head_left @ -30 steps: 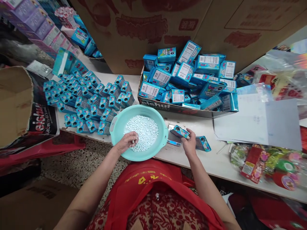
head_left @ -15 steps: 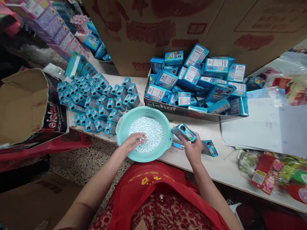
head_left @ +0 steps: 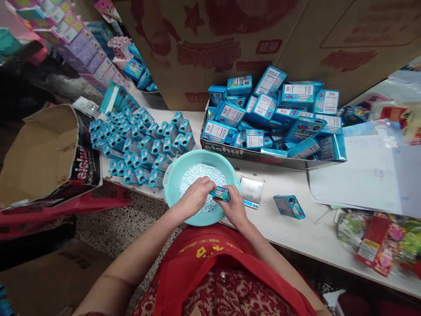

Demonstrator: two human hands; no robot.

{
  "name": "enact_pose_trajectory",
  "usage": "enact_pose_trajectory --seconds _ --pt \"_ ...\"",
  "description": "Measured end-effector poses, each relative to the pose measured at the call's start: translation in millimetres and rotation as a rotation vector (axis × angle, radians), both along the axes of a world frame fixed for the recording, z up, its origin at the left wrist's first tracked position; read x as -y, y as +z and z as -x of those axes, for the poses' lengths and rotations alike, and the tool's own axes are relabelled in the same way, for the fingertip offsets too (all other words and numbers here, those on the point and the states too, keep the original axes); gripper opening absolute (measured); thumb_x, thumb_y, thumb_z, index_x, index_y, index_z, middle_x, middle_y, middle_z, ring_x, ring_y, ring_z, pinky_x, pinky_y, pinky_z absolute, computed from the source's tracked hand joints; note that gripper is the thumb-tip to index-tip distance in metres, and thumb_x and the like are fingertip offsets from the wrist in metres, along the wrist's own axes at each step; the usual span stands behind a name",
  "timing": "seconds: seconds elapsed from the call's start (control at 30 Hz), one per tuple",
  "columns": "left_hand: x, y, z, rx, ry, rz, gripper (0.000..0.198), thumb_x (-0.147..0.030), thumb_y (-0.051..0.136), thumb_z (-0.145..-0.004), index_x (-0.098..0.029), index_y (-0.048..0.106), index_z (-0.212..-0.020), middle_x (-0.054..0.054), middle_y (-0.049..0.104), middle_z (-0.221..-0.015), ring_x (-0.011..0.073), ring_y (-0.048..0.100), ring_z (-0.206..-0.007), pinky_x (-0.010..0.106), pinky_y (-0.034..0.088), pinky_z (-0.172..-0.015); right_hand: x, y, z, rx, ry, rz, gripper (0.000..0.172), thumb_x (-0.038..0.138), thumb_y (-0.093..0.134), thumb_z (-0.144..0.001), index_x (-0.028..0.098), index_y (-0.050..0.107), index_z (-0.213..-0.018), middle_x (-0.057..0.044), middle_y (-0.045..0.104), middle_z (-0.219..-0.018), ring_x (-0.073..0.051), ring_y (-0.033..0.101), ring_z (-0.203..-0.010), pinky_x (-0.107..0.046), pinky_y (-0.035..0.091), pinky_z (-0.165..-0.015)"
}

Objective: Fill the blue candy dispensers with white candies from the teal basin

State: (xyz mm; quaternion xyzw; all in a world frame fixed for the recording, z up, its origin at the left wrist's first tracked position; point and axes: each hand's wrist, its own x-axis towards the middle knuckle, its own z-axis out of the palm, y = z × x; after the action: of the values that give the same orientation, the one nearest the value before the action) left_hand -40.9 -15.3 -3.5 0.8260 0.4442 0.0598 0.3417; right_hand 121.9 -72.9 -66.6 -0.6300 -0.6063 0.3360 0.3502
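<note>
Over a mint-green plastic bowl (head_left: 171, 199) of small white candies (head_left: 215, 172), my right hand (head_left: 235, 208) grips a small blue candy box (head_left: 221, 193), tilted with its narrow face up. My left hand (head_left: 195, 197) meets the box's left end, its fingers bunched together there. Whatever candies lie in those fingers are hidden by the hand. Just right of the bowl is a small digital scale (head_left: 251, 189) with a bare metal plate and a lit blue display. Another blue candy box (head_left: 289, 206), with a round hole in its end, lies further right on the table.
Many blue boxes (head_left: 144, 142) with round holes stand left of the bowl. Behind it, a carton (head_left: 230, 151) is heaped with more. A cut-open carton (head_left: 39, 149) sits on a red stool at left. Papers (head_left: 355, 175) and bagged sweets (head_left: 378, 245) lie at right.
My right hand has brought the blue box left from over the scale to above the bowl. My left hand has risen from the candies, some in its fingers, to meet the box.
</note>
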Motion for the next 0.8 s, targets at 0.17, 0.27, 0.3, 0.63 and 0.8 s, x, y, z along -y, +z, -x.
enact_pose_trajectory --seconds 0.17,0.27,0.3,0.63,0.8 --pt "0 1.4 -1 0.099 0.033 0.031 0.028 -0.01 0.037 -0.086 -0.019 0.061 -0.099 0.005 0.058 -0.101 0.0171 0.052 -0.099 0.029 0.042 -0.09 -1 -0.4 -1 -0.039 -0.022 0.017 0.026 0.04 0.064 -0.078 0.022 0.056 -0.094 -0.005 0.059 -0.092 -0.024 0.056 -0.089 -0.036 0.044 -0.076" --pt "-2 3.1 -2 0.217 0.124 0.023 0.024 -0.013 0.039 -0.087 -0.02 0.061 -0.096 0.004 0.061 -0.099 0.0169 0.055 -0.097 0.029 0.043 -0.088 0 1.7 -3 -0.094 -0.041 0.015 0.028 0.039 0.068 -0.075 0.022 0.057 -0.095 -0.004 0.059 -0.092 -0.023 0.057 -0.089 -0.035 0.045 -0.077" --pt "-3 2.3 -1 0.255 0.176 0.009 0.022 -0.015 0.04 -0.087 -0.02 0.061 -0.095 0.004 0.061 -0.098 0.0168 0.056 -0.096 0.029 0.044 -0.087 1 4.4 -5 -0.122 -0.048 0.01 0.029 0.039 0.069 -0.074 0.022 0.057 -0.095 -0.004 0.06 -0.092 -0.023 0.057 -0.089 -0.035 0.045 -0.078" --pt "25 -73.9 37 -0.098 0.271 0.12 0.018 -0.026 0.044 -0.088 -0.02 0.06 -0.094 0.004 0.065 -0.097 0.0176 0.06 -0.083 0.029 0.043 -0.077 19 -0.1 -93 -0.035 -0.638 -0.01 0.045 0.045 0.074 -0.062 0.02 0.056 -0.094 -0.002 0.062 -0.086 -0.018 0.057 -0.078 -0.032 0.045 -0.074" --pt "61 -94.1 27 -0.265 0.098 0.152 0.024 -0.027 0.039 -0.092 -0.02 0.06 -0.101 0.007 0.063 -0.101 0.0204 0.059 -0.096 0.03 0.042 -0.082 16 -43.1 -117 -0.046 -0.62 0.092 0.048 0.049 0.073 -0.057 0.018 0.055 -0.09 -0.002 0.061 -0.083 -0.018 0.056 -0.076 -0.033 0.045 -0.074"
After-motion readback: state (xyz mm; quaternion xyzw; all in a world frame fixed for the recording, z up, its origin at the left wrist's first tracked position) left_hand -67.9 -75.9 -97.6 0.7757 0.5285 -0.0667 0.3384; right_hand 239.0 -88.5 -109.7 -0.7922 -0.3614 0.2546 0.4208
